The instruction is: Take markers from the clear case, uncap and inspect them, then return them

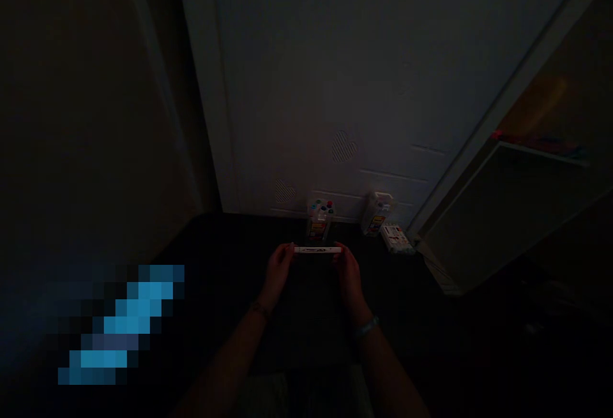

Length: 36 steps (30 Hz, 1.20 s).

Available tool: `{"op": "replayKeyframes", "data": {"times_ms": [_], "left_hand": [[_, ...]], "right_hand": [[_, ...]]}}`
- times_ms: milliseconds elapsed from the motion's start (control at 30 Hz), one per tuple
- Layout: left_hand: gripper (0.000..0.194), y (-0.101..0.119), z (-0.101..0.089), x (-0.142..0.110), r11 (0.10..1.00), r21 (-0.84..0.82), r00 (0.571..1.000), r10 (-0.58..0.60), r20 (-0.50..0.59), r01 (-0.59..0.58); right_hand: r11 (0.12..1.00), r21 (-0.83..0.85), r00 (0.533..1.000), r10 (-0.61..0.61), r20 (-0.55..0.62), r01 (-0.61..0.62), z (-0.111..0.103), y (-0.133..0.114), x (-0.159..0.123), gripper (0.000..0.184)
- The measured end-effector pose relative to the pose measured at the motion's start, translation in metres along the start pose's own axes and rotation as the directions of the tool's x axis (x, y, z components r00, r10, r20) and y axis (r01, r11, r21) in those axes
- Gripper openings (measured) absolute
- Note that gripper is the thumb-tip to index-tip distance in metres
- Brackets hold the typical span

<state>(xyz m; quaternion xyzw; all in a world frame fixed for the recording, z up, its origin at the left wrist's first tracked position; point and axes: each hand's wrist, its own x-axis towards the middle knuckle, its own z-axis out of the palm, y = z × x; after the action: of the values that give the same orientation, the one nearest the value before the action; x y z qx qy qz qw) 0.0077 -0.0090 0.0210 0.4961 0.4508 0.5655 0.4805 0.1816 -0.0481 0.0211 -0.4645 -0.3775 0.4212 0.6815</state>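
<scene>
The scene is very dark. Between my two hands I hold a white marker pen level, above a dark surface. My left hand pinches its left end and my right hand pinches its right end. Each wrist wears a band. Just beyond the pen stands a clear box of markers with coloured caps.
A second clear marker box and a flat white pack lie at the back right, against a pale wall with heart shapes. A dark cabinet stands to the right. A blurred blue patch sits lower left.
</scene>
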Motion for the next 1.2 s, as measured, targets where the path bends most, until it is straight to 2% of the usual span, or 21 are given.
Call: {"op": "replayKeyframes", "data": {"times_ms": [200, 567, 833, 1000, 1200], "left_hand": [[0.041, 0.0011, -0.0009, -0.0005, 0.999, 0.035, 1.000, -0.004, -0.012, 0.005], [0.043, 0.0016, -0.0023, -0.0023, 0.996, 0.089, 1.000, 0.029, -0.009, -0.028], [0.043, -0.0009, -0.0021, -0.0010, 0.993, 0.115, 0.999, 0.024, -0.029, -0.021], [0.042, 0.0018, -0.0020, -0.0027, 0.995, 0.095, 0.999, 0.036, -0.030, -0.033], [0.043, 0.0041, -0.0014, -0.0032, 0.993, 0.113, 0.999, 0.022, -0.039, -0.018]], "right_hand": [[0.993, 0.107, 0.999, 0.039, 0.016, -0.041, 0.0005, -0.0004, 0.0014, 0.041], [0.996, 0.080, 0.999, 0.034, 0.016, -0.035, 0.0023, -0.0031, -0.0033, 0.037], [0.999, -0.039, 1.000, 0.015, -0.019, -0.016, 0.0002, -0.0026, -0.0031, 0.039], [0.991, -0.129, 1.000, -0.028, 0.007, 0.029, -0.0003, -0.0048, -0.0036, 0.040], [0.983, -0.175, 0.998, -0.065, -0.013, 0.062, 0.0017, -0.0072, -0.0031, 0.039]]}}
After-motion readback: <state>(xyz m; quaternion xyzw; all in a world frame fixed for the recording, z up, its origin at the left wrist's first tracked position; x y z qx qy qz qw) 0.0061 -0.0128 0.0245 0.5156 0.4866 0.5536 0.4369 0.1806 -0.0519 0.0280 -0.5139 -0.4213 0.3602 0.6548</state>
